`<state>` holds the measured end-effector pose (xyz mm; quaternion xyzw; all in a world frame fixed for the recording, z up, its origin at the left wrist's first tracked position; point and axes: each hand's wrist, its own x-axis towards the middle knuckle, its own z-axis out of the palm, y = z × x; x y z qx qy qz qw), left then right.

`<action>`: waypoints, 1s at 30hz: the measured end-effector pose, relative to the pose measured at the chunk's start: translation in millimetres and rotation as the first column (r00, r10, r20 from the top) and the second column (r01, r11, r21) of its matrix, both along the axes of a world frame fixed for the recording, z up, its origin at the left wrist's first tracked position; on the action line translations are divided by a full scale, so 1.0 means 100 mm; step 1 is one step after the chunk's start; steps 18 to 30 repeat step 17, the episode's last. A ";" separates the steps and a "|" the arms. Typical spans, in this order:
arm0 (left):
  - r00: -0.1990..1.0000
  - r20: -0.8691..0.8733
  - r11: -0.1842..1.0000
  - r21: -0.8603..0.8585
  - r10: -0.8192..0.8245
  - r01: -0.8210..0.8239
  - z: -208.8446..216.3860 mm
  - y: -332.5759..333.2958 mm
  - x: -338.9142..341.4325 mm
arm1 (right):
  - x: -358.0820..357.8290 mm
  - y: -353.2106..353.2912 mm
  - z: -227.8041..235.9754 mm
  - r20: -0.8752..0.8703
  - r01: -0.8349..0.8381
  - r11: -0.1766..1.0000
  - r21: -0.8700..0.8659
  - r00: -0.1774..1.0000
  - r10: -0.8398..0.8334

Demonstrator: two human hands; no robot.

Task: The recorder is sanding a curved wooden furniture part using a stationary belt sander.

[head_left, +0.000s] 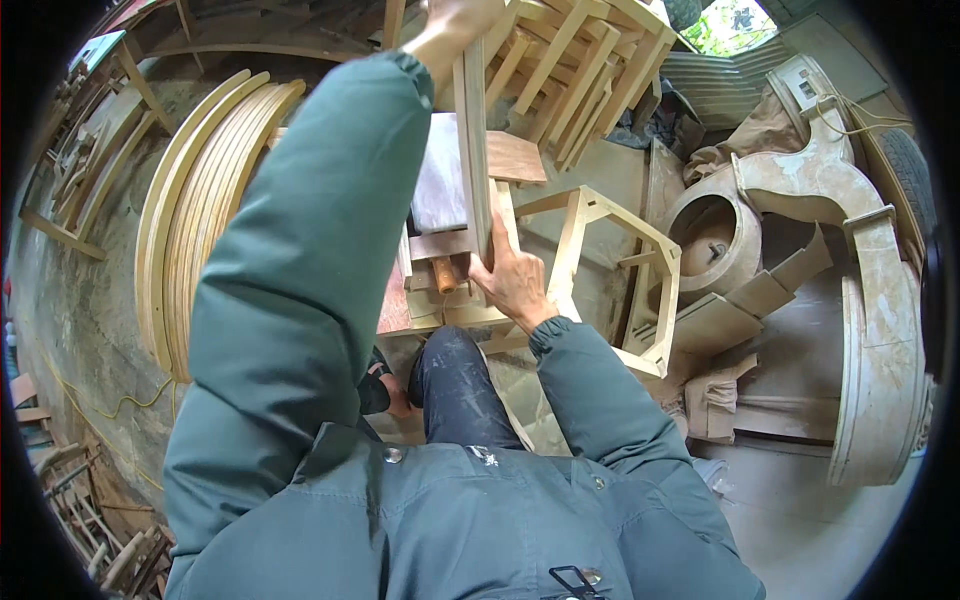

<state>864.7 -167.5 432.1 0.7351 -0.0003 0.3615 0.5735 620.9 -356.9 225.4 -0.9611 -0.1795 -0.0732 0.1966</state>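
Observation:
A long, narrow wooden board [475, 150] stands on edge, pointing away from me over a workbench. My right hand [515, 285] grips its near end, the index finger stretched along its right side and the thumb at the near left. At the upper edge my left hand [460, 15] is by the board's far end; its fingers are cut off or hidden. Left of the board is a flat greyish-white panel [440, 185], partly covered by my left sleeve. Below it a round wooden handle [443, 275] sticks out toward me.
Curved wooden strips [205, 220] stand stacked at the left. A pale hexagonal wooden frame [655, 240] is right of my right hand, with slatted wooden frames [580, 70] beyond the bench. A large dusty machine with a round opening [790, 185] fills the right. A yellow cord [120, 405] lies on the floor.

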 end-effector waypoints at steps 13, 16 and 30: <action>0.947 -0.040 0.843 0.468 0.320 -0.265 -0.94 0.19 0.00 | -0.42 -0.23 -0.30 -0.101 0.008 1.000 -0.024 0.995 -0.010; 0.960 -0.218 0.886 0.461 0.176 -0.057 -1.12 0.09 -0.38 | -0.80 -0.54 -0.50 -0.129 -0.016 1.000 -0.020 0.992 0.013; 0.953 -0.261 0.875 0.485 0.155 -0.010 -1.17 0.08 -0.49 | -0.92 -0.62 -0.54 -0.159 -0.039 0.999 0.013 0.986 0.040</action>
